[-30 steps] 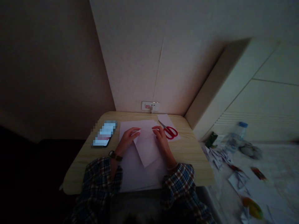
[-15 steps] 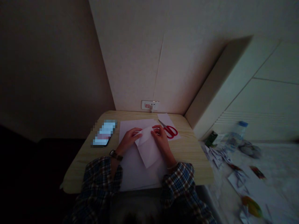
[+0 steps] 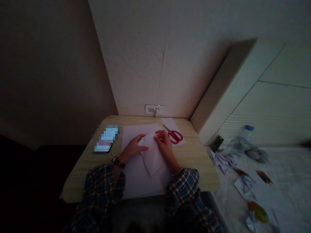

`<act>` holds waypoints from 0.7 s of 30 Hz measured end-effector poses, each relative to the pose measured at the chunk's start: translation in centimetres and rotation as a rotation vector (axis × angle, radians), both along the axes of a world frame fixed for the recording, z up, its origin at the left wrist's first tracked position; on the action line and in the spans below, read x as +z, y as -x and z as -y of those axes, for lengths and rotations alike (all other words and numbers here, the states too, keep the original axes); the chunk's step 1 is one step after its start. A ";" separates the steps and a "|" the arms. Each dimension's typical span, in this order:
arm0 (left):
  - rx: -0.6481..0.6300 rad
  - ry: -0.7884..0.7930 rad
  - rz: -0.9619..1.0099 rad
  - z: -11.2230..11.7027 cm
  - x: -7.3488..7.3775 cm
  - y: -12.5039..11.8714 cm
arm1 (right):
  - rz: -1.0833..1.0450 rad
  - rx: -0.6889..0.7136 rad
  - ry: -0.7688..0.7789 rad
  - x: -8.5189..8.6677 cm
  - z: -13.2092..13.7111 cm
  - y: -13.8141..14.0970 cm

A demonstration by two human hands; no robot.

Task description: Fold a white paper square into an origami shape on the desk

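Your left hand (image 3: 132, 148) grips the folded paper (image 3: 153, 158) at its upper left edge. The thumb lies across the near face; the other fingers curl around the edge and pass partly behind it, so their tips are hidden. The left fingers are closed on the sheet.

Your right hand (image 3: 165, 146) pinches the same paper at its upper right corner. The thumb presses the near face just below the top, and the index finger lies at the top edge. The right fingers are clamped on the corner; the remaining ones bend beside it.

The body of the paper sits between your two hands and extends below both thumbs. A crease runs down its face, and its lowest corner points toward you, clear of all fingers. The paper is positioned above the large white sheets (image 3: 136, 185) on the desk (image 3: 198, 161); you cannot tell from this view how much of it touches them.

To the right of your right hand, the red-handled scissors (image 3: 175, 137) rest on a white paper piece (image 3: 169, 122). To the left of your left hand, a phone (image 3: 106, 139) lies on the desk, its screen blurred into blocks
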State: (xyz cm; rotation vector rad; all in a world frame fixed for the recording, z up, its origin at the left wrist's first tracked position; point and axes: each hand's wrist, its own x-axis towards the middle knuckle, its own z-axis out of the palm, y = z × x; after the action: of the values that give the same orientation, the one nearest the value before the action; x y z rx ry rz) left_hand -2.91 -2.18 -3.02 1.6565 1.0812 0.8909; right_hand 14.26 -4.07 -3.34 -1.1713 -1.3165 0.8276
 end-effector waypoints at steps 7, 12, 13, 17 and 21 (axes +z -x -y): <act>0.144 0.035 0.089 -0.2 -0.3 0.4 | -0.090 -0.013 0.025 0.1 0.1 -0.1; 0.203 0.135 0.203 0.3 0.7 0.3 | -0.142 0.115 0.124 -0.5 -0.2 -0.2; 0.219 0.151 0.211 0.3 0.9 0.3 | -0.138 0.143 0.139 -0.7 -0.2 -0.2; 0.222 0.137 0.184 0.4 1.2 0.2 | -0.058 0.140 0.172 -1.0 -0.3 -0.1; 0.193 0.097 0.109 0.1 0.7 0.3 | 0.000 0.093 0.138 -0.7 -0.2 -0.1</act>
State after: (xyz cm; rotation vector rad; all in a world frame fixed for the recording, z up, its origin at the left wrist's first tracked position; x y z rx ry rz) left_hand -3.19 -2.28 -2.30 1.4250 1.2036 1.0241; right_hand 14.35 -3.91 -4.00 -1.2239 -1.3390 0.9991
